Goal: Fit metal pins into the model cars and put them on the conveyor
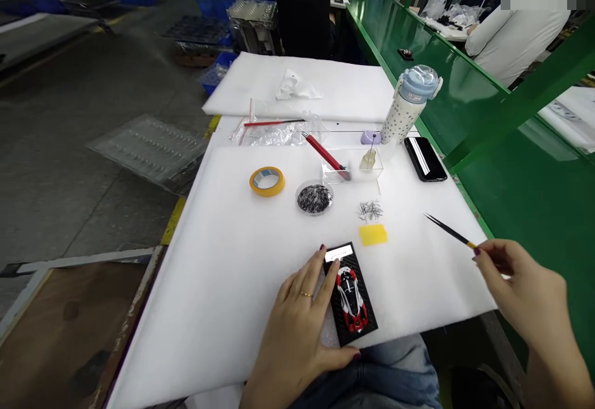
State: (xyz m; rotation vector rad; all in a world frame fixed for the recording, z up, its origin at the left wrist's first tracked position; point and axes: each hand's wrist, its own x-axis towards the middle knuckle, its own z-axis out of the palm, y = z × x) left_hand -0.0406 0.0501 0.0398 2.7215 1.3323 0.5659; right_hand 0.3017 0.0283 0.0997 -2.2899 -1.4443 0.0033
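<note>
A small red, white and black model car (351,297) sits on a black rectangular base (338,310) near the table's front edge. My left hand (302,310) grips this base, its fingers reaching the far end by a white label and its thumb at the near end. Off to the right, my right hand (525,285) pinches tweezers (449,229), their black tips pointing left above the table. Between the hands and farther back lie a yellow pad (372,234) and a loose heap of fine black strands (370,211). A round clear dish (315,197) holds many more black pieces.
Behind are yellow tape (267,181), a red-handled tool (325,155), a clear tray (353,176) with a small bottle (367,160), and a tumbler (411,105). A phone (424,158) lies at right beside the green bench (525,192). Two people are beyond.
</note>
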